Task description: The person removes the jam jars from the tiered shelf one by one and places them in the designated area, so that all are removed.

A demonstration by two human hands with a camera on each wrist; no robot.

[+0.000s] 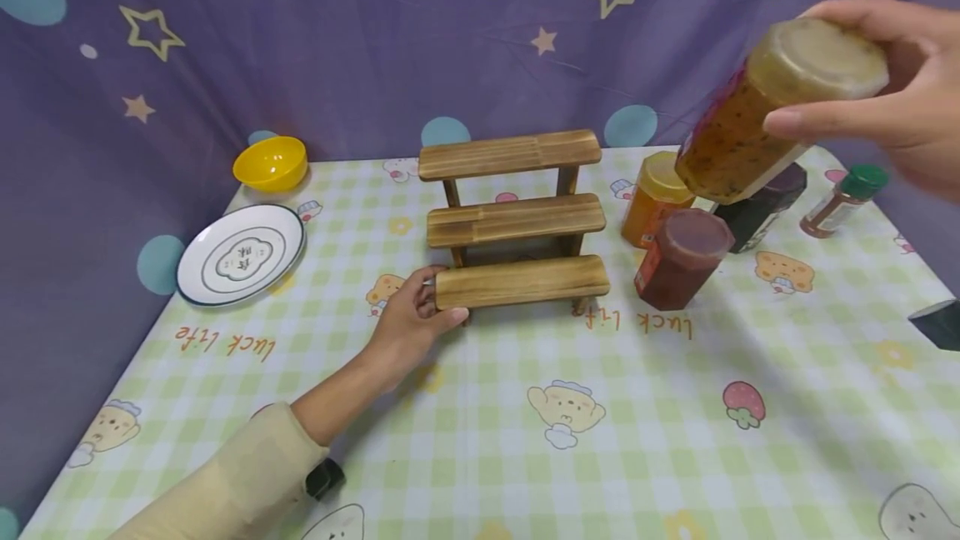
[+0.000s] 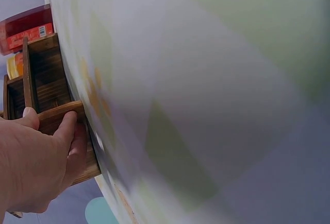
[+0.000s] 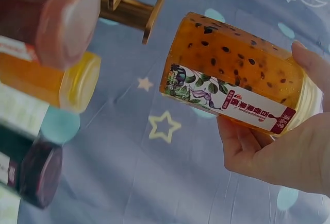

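Held up close to the head camera, the passion-fruit jam jar [image 1: 757, 119] is tilted in the air, with the right hand [image 1: 892, 82] curled round its lid end, thumb below and fingers [image 3: 309, 64] over the far side. It hangs well above the cloth-covered table [image 1: 525, 440], up and to the right of the three-step wooden shelf [image 1: 517, 219]. The left hand [image 1: 408, 319] grips the left end of the lowest step, fingers [image 2: 67, 131] wrapped over its edge. All three steps are bare. Below the lifted jar stand an orange jam jar [image 1: 656, 198], a dark red jam jar [image 1: 682, 258] and a dark-lidded jar [image 1: 761, 211]. By my judgement the work is barely begun: one jar lifted, none shelved.
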